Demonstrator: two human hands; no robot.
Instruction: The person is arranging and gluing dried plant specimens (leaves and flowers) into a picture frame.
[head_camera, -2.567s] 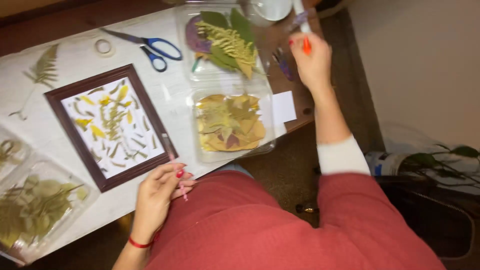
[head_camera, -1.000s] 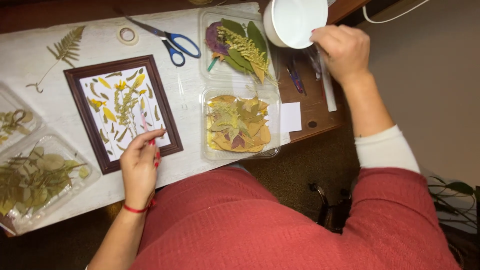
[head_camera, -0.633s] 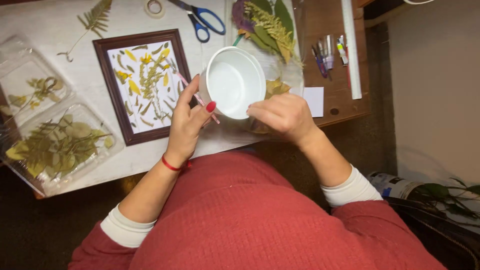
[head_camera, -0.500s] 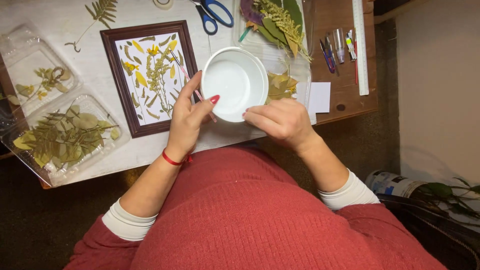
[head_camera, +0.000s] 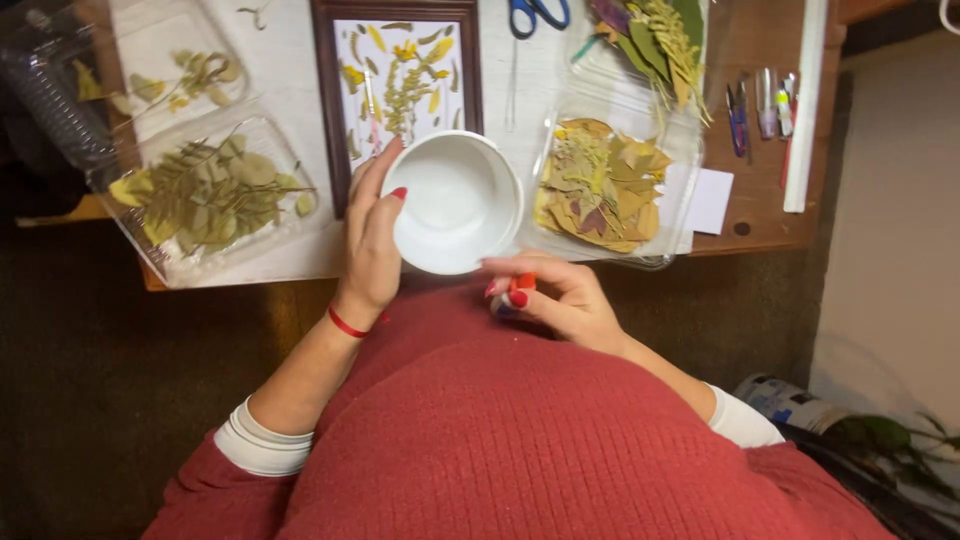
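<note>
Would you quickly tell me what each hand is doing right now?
Left hand: closed around the white bowl, holding it.
Right hand: fingers pinched on a small object, too hidden to identify.

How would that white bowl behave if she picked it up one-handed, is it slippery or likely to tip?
The white bowl looks smooth and glossy, so probably a bit slippery. The left hand grips only its rim, so it could tilt if loosened. It appears empty, likely light, and looks rigid, so it might chip if dropped.
</note>
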